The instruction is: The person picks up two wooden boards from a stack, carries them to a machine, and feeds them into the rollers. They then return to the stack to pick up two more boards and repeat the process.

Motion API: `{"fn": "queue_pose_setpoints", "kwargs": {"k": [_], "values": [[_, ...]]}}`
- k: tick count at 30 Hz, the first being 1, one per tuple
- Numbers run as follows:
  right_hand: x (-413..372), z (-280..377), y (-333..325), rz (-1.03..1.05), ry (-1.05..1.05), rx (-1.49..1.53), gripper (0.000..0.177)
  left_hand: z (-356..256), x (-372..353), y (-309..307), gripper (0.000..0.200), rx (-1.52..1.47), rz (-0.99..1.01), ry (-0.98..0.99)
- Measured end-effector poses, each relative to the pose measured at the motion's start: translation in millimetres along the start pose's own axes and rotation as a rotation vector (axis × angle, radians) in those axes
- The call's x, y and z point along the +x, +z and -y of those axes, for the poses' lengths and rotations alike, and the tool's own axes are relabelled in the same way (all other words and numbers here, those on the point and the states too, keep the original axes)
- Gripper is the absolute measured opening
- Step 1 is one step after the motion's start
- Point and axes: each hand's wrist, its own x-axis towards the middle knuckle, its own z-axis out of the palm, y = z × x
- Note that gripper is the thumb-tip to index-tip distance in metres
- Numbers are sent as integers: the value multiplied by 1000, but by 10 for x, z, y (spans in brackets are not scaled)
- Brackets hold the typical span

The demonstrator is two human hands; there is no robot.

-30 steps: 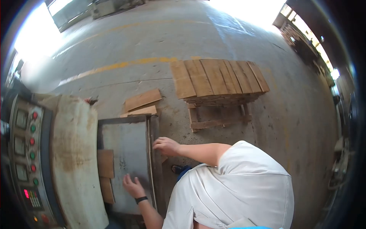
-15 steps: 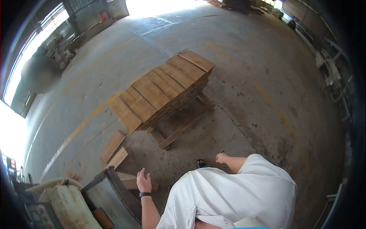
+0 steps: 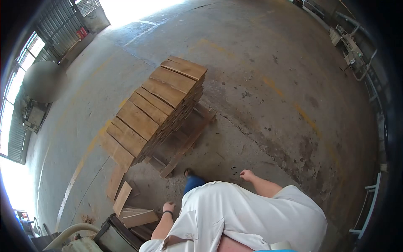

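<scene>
My left hand (image 3: pixel 169 206), with a dark band at the wrist, hangs low with its fingers curled in and nothing showing in them. Close to its left lie several loose board pieces (image 3: pixel 140 218) on the floor. My right hand (image 3: pixel 247 174) is held out over bare concrete, loosely closed and holding nothing I can see. Ahead stands a long stack of wooden boards (image 3: pixel 155 98), laid side by side in layers. Under the stack is a wooden pallet-like base (image 3: pixel 189 145).
At the lower left is a machine with a dark-edged metal box (image 3: pixel 115 235) and a pale curved pipe (image 3: pixel 77 228). Offcuts (image 3: pixel 122 197) lean near the stack's close end. Metal frames (image 3: pixel 350 48) line the right wall. Faded yellow lines (image 3: pixel 308 119) mark the concrete floor.
The view has shifted and the board stack now sits further left and nearer. My left hand has dropped back toward my body, its fingers now curled. One leg has stepped forward.
</scene>
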Motion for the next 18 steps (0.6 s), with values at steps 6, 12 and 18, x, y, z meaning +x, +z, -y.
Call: {"fn": "queue_pose_setpoints", "kwargs": {"k": [6, 12, 18], "values": [[308, 426, -126, 67, 108, 123, 29, 45, 436, 73, 45, 4, 182, -182], [1092, 661, -368, 65, 103, 54, 30, -916, 1587, -702, 36, -165, 157, -156], [1792, 1702, -1054, -81, -26, 309, 34, -1945, 3072, -1801, 37, -511, -80, 56]]}}
